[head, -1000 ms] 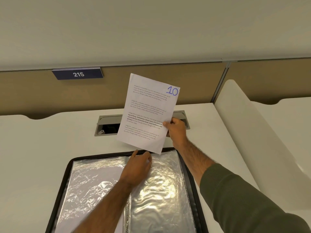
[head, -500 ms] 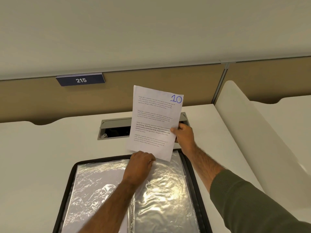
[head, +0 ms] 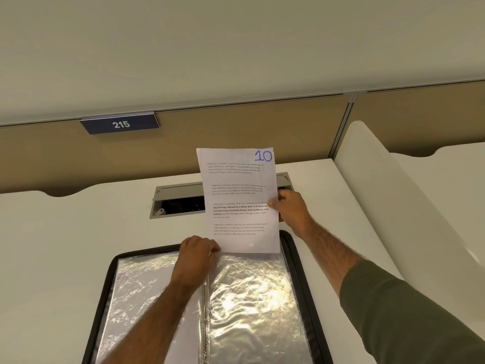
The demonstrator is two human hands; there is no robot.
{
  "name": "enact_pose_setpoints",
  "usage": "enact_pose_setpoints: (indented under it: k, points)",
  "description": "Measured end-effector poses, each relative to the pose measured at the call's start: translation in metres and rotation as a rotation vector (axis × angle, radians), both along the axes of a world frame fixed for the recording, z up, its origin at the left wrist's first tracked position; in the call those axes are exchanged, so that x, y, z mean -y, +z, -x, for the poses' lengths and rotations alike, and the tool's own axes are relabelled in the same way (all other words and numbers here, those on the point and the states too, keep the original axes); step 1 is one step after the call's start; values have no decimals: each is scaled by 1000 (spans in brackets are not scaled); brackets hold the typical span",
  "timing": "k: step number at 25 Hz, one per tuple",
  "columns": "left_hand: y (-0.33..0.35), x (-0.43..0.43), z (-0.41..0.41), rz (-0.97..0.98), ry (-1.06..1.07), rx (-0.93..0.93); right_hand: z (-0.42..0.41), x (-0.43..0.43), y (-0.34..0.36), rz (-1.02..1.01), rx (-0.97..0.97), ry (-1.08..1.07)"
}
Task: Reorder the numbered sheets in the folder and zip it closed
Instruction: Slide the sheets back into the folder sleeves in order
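Open desk (head: 52,258) left of folder (head: 106,285), side partition (head: 393,206) close on right, cable hatch (head: 181,191) behind

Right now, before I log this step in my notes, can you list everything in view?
sheet numbered 10: one, white with a blue handwritten number, held upright over the folder's far edge.
folder: one, black-edged, open on the desk.
plastic sleeves: two showing, clear, inside the folder.
cable hatch: one, grey, open, behind the sheet.
number plate 215: one, blue, on the partition.
partition: tan, behind the desk.
desk: white.
left hand: fingers curled at the sheet's lower left corner; grip unclear.
right hand: pinches the sheet's right edge.
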State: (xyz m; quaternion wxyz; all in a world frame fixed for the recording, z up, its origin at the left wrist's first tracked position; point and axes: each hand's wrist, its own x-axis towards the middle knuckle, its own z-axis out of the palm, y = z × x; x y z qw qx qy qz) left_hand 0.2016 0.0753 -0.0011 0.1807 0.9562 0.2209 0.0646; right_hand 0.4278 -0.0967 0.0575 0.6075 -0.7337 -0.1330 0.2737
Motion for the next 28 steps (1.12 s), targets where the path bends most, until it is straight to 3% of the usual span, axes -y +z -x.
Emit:
enact_pose_setpoints:
  k: [7, 13, 25, 28]
  points:
    - [4, -9, -1, 103, -77, -5, -4, -4, 2, 32, -35, 77]
    - [7, 5, -5, 22, -98, -49, -5, -3, 1, 55, -11, 76]
    - [-5, -12, -11, 278, -3, 48, -16, 5, -11, 53, -109, 76]
    - [-7, -10, -14, 383, 110, 116, -17, 5, -11, 38, -145, 77]
